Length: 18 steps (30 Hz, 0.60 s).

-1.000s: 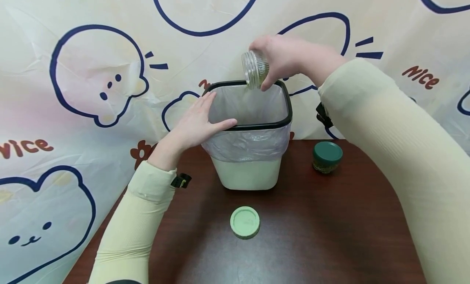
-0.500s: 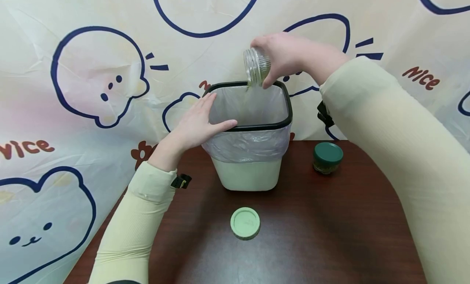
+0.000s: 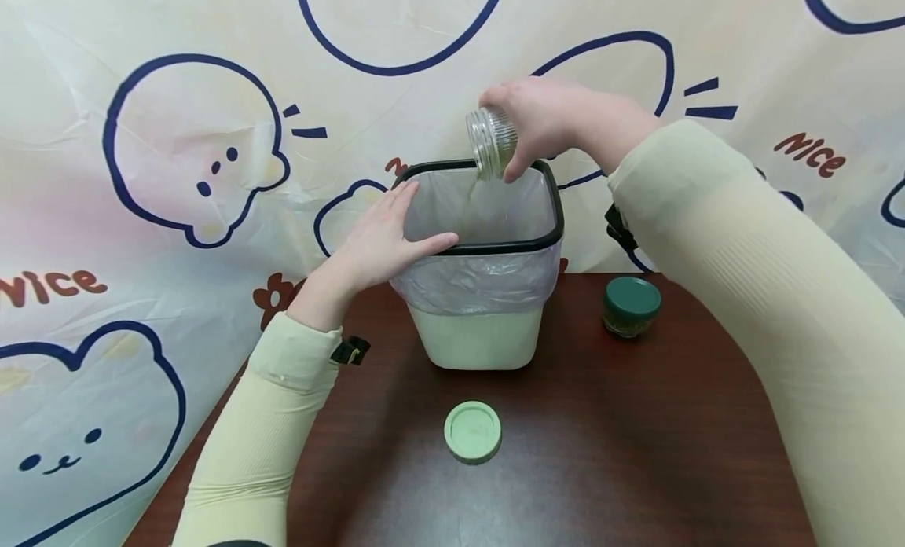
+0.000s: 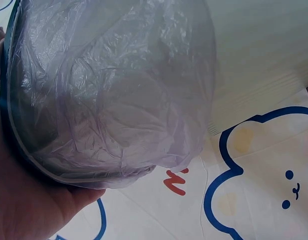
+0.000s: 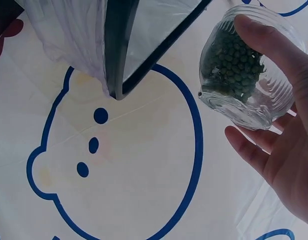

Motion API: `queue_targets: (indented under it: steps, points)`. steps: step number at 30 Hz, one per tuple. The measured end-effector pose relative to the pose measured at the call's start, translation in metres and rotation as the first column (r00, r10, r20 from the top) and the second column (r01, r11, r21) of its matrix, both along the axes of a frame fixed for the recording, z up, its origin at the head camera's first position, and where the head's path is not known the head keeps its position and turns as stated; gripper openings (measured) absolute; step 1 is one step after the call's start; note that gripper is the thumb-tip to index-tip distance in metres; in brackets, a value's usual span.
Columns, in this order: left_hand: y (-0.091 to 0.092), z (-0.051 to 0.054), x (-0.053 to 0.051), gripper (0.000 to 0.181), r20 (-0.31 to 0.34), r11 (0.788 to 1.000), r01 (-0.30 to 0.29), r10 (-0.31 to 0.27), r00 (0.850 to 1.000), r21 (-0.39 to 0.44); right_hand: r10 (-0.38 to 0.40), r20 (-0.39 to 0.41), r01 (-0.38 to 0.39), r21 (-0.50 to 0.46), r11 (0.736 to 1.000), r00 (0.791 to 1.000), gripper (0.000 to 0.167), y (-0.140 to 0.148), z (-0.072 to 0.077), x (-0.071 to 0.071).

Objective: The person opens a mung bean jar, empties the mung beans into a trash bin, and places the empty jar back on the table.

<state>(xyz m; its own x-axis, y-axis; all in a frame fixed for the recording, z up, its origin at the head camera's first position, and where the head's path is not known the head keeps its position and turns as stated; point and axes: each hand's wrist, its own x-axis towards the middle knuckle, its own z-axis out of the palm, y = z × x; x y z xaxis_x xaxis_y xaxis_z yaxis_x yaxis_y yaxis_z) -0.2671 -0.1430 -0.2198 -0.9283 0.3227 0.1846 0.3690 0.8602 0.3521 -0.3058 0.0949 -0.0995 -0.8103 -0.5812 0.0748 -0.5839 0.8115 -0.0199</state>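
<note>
Right hand (image 3: pixel 547 119): yours, with thumb and fingers curled round the sides of 1 clear glass jar (image 3: pixel 492 142).
Jar position: lidless, ribbed, tilted on its side above the opening of the bin (image 3: pixel 477 343), its mouth turned to your left and down.
Jar contents: small round green beans (image 5: pixel 233 67), visible through the glass; a thin, faint trail hangs below the mouth, within the bin's opening.
Left hand (image 3: pixel 378 236): yours, fingers straight along the left side of the black rim (image 3: pixel 502 247), thumb spread apart from them on the front side.
Bin: 1, pale, upright, near the back edge of the table (image 3: pixel 601 453).
Liner (image 3: pixel 474 284): translucent lilac plastic, folded over the rim and hanging outside.
Green-lidded jar (image 3: pixel 632 305): 1, upright, near the table's back edge, right of the bin and apart from it.
Pale green lid (image 3: pixel 473 431): 1, flat on the table, nearer you than the bin.
Sheet (image 3: pixel 212 295): patterned with blue-outlined bears, along the table's back and left edges.
Sleeves (image 3: pixel 240 453): 2, cream.
</note>
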Motion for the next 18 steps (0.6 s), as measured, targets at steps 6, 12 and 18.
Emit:
queue_targets:
  steps: [6, 12, 18]
  points:
    - [0.0001, -0.0018, -0.0018, 0.107, 0.005, 1.000, 0.005, -0.005, 1.000, -0.005, 0.002, -0.038, -0.003, -0.034, 0.999, 0.999, 0.096, 0.0025, 0.0023, -0.0002]
    - [0.0007, -0.0026, -0.0029, 0.108, 0.001, 1.000, 0.004, -0.004, 1.000, 0.001, 0.019, 0.000, -0.019, 0.003, 1.000, 1.000, 0.095, -0.0011, -0.0029, -0.0009]
    - [0.0020, -0.0025, -0.0030, 0.107, 0.003, 1.000, 0.003, -0.003, 1.000, 0.001, 0.012, 0.022, -0.012, 0.022, 1.000, 1.000, 0.094, -0.0017, -0.0064, -0.0022]
